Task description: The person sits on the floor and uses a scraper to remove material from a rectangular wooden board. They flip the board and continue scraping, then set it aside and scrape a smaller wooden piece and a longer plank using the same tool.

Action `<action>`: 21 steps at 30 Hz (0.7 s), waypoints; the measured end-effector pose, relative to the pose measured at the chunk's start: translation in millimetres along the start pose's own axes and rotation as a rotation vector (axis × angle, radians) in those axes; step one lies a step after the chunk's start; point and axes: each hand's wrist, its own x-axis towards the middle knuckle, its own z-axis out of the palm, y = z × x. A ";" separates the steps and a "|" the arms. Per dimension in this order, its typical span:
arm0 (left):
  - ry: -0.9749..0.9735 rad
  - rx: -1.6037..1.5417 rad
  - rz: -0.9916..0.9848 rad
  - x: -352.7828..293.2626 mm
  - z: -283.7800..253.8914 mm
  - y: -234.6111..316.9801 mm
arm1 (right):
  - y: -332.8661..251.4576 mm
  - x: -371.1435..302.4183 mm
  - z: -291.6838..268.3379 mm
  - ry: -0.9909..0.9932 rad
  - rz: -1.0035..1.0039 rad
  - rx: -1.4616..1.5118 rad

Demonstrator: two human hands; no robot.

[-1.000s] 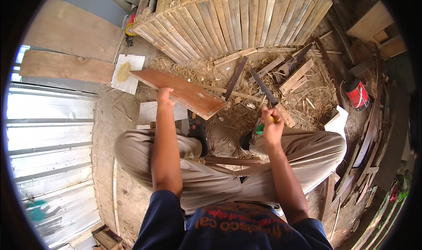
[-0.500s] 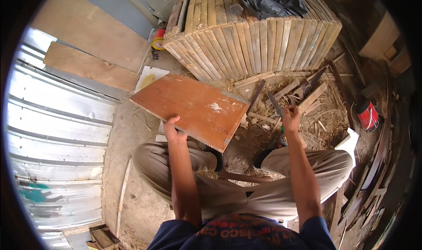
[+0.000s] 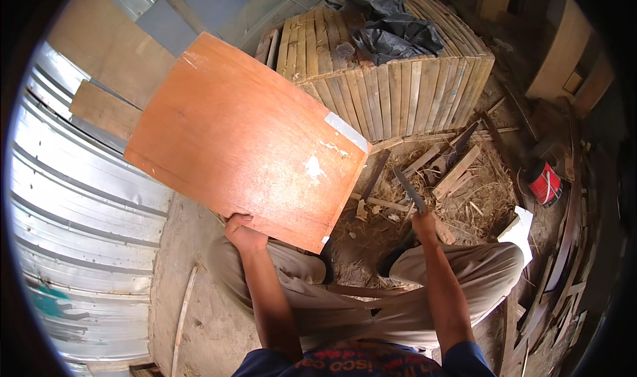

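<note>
My left hand (image 3: pixel 247 233) is closed on the near edge of a reddish-brown wooden board (image 3: pixel 245 145). The board is tilted up with its broad face toward me. White scuffs and a pale strip mark its right side. In my right hand (image 3: pixel 424 226) is a knife with a long grey blade (image 3: pixel 409 190), pointing up and to the left, apart from the board. My fingers wrap round its handle, which is mostly hidden.
A large slatted wooden crate (image 3: pixel 391 98) stands ahead, with black plastic sheeting (image 3: pixel 398 35) on top. Straw and wood scraps (image 3: pixel 458 171) litter the ground at right, near a red and black can (image 3: pixel 545 183). Corrugated metal sheets (image 3: pixel 86 224) line the left side.
The board has been raised and tipped up, so more of its face shows. My right hand with the knife has come lower and slightly left. The view has shifted a little.
</note>
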 end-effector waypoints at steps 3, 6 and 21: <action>0.073 0.047 0.001 6.5 3.4 -1.2 | -9.6 -2.4 -10.8 -0.168 0.113 -0.031; 0.040 -0.050 -0.070 10.7 -2.4 -6.2 | -23.1 -13.0 -29.4 0.040 0.047 -0.233; -0.447 -0.096 -0.163 13.9 -10.7 -11.4 | -195.8 -58.2 -91.3 -0.287 -0.319 1.558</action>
